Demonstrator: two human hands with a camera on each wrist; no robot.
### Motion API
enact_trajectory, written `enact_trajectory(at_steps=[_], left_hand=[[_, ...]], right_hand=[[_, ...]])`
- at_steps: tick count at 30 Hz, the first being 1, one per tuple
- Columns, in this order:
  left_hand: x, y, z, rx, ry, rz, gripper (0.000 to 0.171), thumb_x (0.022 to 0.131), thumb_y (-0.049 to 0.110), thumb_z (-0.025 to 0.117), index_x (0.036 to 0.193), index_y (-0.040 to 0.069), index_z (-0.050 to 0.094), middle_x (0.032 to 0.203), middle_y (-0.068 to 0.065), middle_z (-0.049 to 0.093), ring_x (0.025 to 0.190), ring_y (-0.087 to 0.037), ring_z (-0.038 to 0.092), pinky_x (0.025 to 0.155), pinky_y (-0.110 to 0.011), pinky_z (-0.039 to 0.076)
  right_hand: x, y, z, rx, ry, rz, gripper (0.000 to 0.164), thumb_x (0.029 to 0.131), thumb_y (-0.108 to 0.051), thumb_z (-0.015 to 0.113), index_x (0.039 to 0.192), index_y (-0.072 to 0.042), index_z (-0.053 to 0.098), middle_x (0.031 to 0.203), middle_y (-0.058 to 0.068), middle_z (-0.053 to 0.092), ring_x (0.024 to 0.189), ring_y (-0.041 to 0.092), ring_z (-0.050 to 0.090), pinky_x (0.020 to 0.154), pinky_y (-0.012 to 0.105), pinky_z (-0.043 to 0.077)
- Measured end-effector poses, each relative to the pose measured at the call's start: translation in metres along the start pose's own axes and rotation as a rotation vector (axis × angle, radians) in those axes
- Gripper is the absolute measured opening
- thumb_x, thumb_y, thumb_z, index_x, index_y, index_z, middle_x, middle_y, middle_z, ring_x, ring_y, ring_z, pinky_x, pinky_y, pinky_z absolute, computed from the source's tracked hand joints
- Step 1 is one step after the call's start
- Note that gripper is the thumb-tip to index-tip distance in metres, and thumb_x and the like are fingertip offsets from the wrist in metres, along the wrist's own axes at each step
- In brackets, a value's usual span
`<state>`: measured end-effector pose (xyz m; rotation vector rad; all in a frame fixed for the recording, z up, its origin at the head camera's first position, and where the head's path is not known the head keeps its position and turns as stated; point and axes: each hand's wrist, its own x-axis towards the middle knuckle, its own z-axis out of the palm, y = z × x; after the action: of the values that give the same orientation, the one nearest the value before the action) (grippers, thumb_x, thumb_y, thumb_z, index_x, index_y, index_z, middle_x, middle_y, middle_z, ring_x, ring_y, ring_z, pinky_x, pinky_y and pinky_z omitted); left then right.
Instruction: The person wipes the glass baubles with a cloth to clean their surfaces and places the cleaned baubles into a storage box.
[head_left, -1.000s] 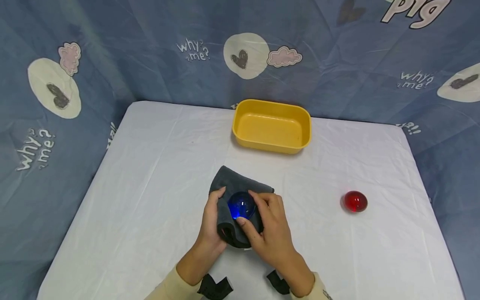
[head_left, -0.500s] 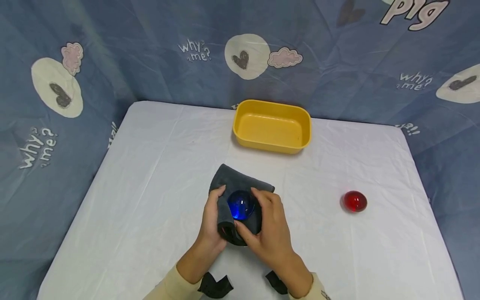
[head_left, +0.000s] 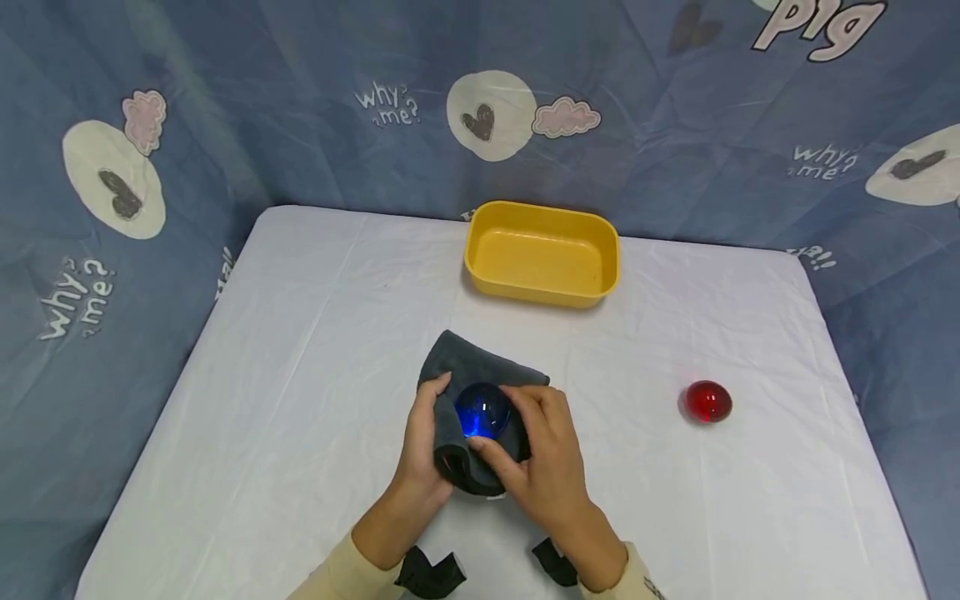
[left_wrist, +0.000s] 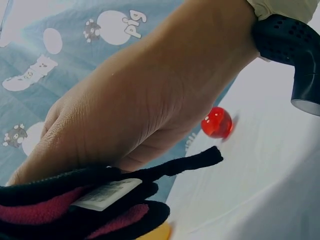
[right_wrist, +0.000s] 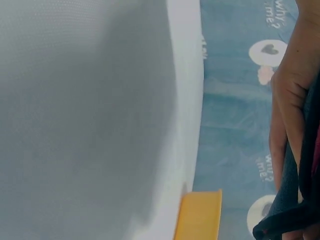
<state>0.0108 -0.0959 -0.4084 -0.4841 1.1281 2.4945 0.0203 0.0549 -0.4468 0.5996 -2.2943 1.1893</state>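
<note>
A dark grey cloth (head_left: 474,360), folded or rolled over at its lower left, lies in my left hand (head_left: 420,450), whose thumb is bent over its left edge. On the cloth sits a shiny, see-through blue ball (head_left: 482,410). The thumb and index finger of my right hand (head_left: 551,467) grip the ball from the right; the other fingers are partly hidden. In the left wrist view the cloth's edge shows dark piping, pinkish-red inside and a white label (left_wrist: 107,194). The right wrist view shows the left hand (right_wrist: 295,95) against the cloth.
A yellow rectangular tub (head_left: 542,254) stands at the back of the white-covered table (head_left: 300,400). To the right of my hands lies a see-through red ball (head_left: 707,402). Blue printed curtain (head_left: 315,125) encloses the back and sides. Each wrist carries a black camera mount (head_left: 431,575).
My right thumb and fingers shift slightly about the blue ball, and the cloth tips a little. Both hands stay in about the same place. The red ball and tub stay put.
</note>
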Motion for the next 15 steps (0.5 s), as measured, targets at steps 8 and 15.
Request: enact_trajectory(at_steps=[8,15], left_hand=[[0.0019,-0.0017,-0.0012,0.014,-0.015,0.003,0.061,0.108,0.041,0.036,0.160,0.012,0.021,0.155,-0.007,0.033,0.139,-0.021,0.036,0.111,-0.030,0.037],[0.0053,-0.0019,-0.0011,0.011,0.035,0.005,0.063,0.106,0.039,0.038,0.160,0.012,0.020,0.159,-0.007,0.031,0.141,-0.022,0.034,0.117,-0.035,0.030]], right_hand=[[0.0023,0.0047,-0.0019,-0.013,-0.027,0.010,0.054,0.103,-0.052,0.062,0.119,-0.001,0.071,0.111,0.009,0.060,0.104,0.027,0.056,0.089,0.039,0.046],[0.0026,0.0070,-0.0055,0.005,-0.143,0.036,0.067,0.094,-0.049,0.077,0.137,0.000,0.062,0.119,0.010,0.060,0.108,0.027,0.054,0.093,0.040,0.047]])
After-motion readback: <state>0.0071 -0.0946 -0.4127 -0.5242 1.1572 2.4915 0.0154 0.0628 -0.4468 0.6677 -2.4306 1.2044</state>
